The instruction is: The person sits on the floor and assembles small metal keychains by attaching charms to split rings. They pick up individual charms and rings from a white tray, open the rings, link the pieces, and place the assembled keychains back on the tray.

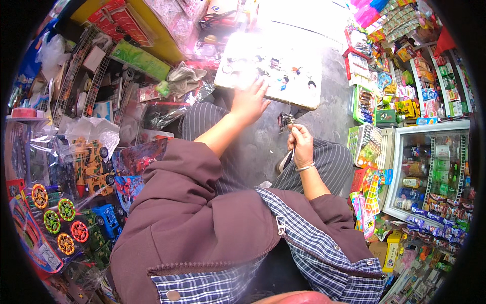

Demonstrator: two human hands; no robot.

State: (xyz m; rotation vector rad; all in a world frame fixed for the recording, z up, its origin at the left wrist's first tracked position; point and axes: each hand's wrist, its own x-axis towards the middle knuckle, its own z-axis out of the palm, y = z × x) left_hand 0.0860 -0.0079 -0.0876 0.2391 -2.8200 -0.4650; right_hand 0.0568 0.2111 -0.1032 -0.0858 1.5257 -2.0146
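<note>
My left hand [250, 103] reaches over the near left edge of a pale, flat-topped board or box [298, 96], its fingers spread and touching that edge. Small dark, blue and reddish bits [282, 81] lie scattered over the top, washed out by bright light. Right of the board's near edge, my right hand [302, 144] is closed in a pinch. Between thumb and fingers it holds a small dark, shiny cluster [285, 120], too small to name, just below the board. A pale strip [287, 158] hangs below these fingers, and I cannot tell whether it joins the cluster.
My knees in striped trousers [329, 159] flank the grey floor [253, 159]. At right are snack shelves [430, 76] and a glass-fronted drinks cooler [435, 167]. Packaged toys [96, 172] crowd the left, with wire racks [76, 76] and a grey cloth glove [186, 78] beyond.
</note>
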